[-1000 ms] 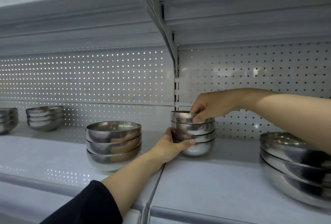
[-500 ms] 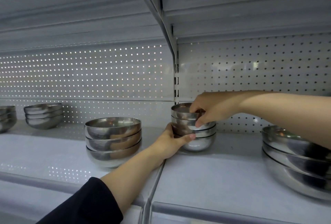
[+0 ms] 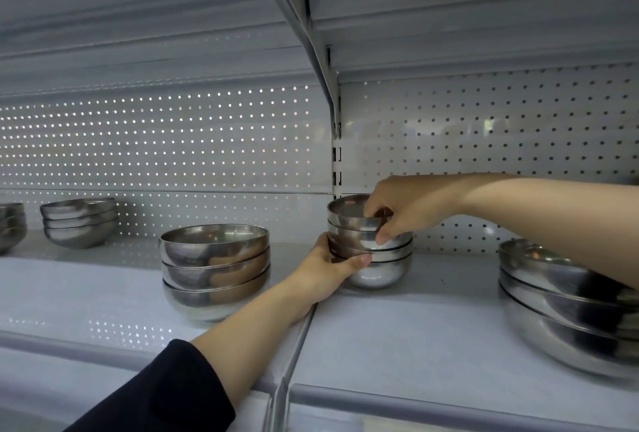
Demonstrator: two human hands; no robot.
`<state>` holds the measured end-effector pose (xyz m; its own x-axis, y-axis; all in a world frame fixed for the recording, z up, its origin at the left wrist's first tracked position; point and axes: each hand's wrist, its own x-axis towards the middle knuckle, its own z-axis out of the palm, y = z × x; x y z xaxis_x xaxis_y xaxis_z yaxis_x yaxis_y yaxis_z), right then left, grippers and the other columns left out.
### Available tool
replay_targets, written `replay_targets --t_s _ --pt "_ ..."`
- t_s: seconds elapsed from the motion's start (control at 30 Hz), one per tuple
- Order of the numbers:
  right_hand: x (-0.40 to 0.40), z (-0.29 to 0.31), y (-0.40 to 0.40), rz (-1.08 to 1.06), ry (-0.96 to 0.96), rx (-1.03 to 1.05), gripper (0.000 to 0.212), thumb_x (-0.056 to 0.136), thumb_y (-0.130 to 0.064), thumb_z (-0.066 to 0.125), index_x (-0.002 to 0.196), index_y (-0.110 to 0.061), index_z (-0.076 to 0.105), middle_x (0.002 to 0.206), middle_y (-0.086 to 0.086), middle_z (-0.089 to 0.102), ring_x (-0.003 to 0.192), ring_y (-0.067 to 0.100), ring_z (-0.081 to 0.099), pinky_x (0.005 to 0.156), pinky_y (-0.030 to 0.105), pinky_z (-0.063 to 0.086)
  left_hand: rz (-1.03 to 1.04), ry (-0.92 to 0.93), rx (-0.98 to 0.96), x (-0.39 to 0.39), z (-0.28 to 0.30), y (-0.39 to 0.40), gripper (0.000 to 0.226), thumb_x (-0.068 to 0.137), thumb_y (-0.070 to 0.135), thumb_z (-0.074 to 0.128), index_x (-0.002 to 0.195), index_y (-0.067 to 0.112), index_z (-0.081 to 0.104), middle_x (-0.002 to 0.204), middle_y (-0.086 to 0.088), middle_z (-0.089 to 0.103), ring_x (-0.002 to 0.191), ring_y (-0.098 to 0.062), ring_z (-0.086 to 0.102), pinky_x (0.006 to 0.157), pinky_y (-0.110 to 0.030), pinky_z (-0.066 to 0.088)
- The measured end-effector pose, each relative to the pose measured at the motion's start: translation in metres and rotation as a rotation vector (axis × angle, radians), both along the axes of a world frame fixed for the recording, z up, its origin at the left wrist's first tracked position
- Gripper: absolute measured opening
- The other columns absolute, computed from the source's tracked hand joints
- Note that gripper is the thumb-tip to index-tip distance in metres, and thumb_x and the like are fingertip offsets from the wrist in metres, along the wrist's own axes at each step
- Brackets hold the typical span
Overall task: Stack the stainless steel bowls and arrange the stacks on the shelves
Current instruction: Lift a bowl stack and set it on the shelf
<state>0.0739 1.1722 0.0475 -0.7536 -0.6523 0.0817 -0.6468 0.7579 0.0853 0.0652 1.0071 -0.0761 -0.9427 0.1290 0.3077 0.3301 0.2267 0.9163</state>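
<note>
Stack of small round stainless steel bowls (image 3: 375, 258): left hand (image 3: 332, 267) grips its base, right hand (image 3: 403, 210) pinches the tilted top bowl (image 3: 349, 215). Seat it level before release.

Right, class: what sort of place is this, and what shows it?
Probably a shop aisle or stockroom: grey metal shelving with a perforated back panel, an upright slotted for brackets, and several stacks of identical stainless steel bowls along it.

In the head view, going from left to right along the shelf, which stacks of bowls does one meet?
Cut-off stack at the left edge → far stack of three → near stack of three → small stack gripped by both hands → large stack at the right edge.
</note>
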Motion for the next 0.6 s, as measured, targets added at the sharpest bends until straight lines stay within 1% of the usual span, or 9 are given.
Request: replay_targets --t_s 0.13,0.2,0.27,0.33,0.37,0.4,0.47,0.5,0.6 --pt "-0.004 0.003 0.006 0.037 -0.103 -0.161 0.028 0.088 -0.033 0.059 0.069 -0.013 0.061 0.057 -0.005 0.045 0.052 0.010 0.037 0.056 0.025 0.033 -0.008 -0.009 0.009 0.000 0.000 0.000 0.049 0.079 0.036 0.070 0.120 0.027 0.045 0.106 0.010 0.063 0.087 -0.001 0.059 0.060 -0.005 0.042" --pt "-0.006 0.006 0.008 0.039 -0.127 -0.187 0.028 0.087 -0.036 0.059 0.071 -0.014 0.062 0.058 -0.004 0.045 0.053 0.010 0.037 0.057 0.026 0.034 -0.008 -0.011 0.010 0.000 -0.001 0.001 0.051 0.078 0.036 0.071 0.121 0.027 0.045 0.107 0.008 0.064 0.086 -0.004 0.060 0.066 -0.009 0.043" --pt "-0.008 0.007 0.009 0.042 -0.151 -0.197 0.029 0.084 -0.041 0.061 0.075 -0.014 0.065 0.062 0.000 0.050 0.057 0.011 0.042 0.060 0.029 0.038 -0.006 -0.019 0.014 0.000 -0.001 0.001 0.053 0.077 0.037 0.072 0.122 0.027 0.045 0.109 0.008 0.064 0.096 -0.007 0.061 0.075 -0.015 0.044" --pt "-0.011 0.007 0.011 0.042 -0.174 -0.189 0.035 0.076 -0.049 0.065 0.084 -0.015 0.067 0.077 0.003 0.063 0.069 0.019 0.055 0.070 0.036 0.046 0.002 -0.019 0.006 0.001 0.000 0.000 0.052 0.075 0.038 0.073 0.118 0.029 0.046 0.105 0.013 0.063 0.096 -0.004 0.060 0.072 -0.013 0.043" --pt "-0.012 0.007 0.013 0.029 -0.182 -0.182 0.036 0.072 -0.053 0.067 0.089 -0.021 0.067 0.090 -0.001 0.067 0.083 0.018 0.061 0.080 0.036 0.049 0.003 -0.021 0.000 0.002 0.001 0.000 0.052 0.074 0.038 0.075 0.116 0.031 0.045 0.103 0.014 0.062 0.095 -0.001 0.059 0.069 -0.010 0.042" --pt "-0.014 0.008 0.016 0.004 -0.190 -0.176 0.034 0.069 -0.055 0.070 0.093 -0.031 0.065 0.102 -0.011 0.065 0.099 0.012 0.060 0.086 0.029 0.048 -0.002 -0.023 -0.003 0.002 0.001 0.000 0.054 0.072 0.036 0.077 0.114 0.032 0.044 0.103 0.014 0.063 0.093 0.001 0.059 0.065 -0.008 0.042" --pt "-0.015 0.011 0.022 -0.080 -0.224 -0.144 0.036 0.066 -0.056 0.074 0.096 -0.047 0.056 0.114 -0.027 0.050 0.113 0.002 0.047 0.083 0.016 0.037 -0.018 -0.023 -0.009 0.001 0.001 -0.001 0.059 0.069 0.027 0.080 0.114 0.030 0.042 0.102 0.013 0.062 0.090 0.004 0.057 0.060 -0.003 0.043" --pt "-0.016 0.012 0.025 -0.124 -0.245 -0.130 0.038 0.065 -0.056 0.076 0.096 -0.050 0.054 0.116 -0.028 0.044 0.114 0.001 0.042 0.081 0.015 0.034 -0.027 -0.022 -0.017 0.000 0.000 -0.001 0.061 0.068 0.022 0.081 0.113 0.030 0.041 0.101 0.015 0.060 0.089 0.007 0.056 0.058 0.000 0.042" --pt "-0.023 0.010 0.034 -0.204 -0.273 -0.093 0.040 0.065 -0.054 0.078 0.098 -0.046 0.057 0.122 -0.021 0.038 0.116 0.006 0.037 0.089 0.020 0.032 -0.040 -0.024 -0.016 -0.001 -0.002 0.000 0.069 0.067 0.016 0.082 0.120 0.027 0.038 0.104 0.018 0.055 0.090 0.010 0.052 0.060 0.001 0.043"
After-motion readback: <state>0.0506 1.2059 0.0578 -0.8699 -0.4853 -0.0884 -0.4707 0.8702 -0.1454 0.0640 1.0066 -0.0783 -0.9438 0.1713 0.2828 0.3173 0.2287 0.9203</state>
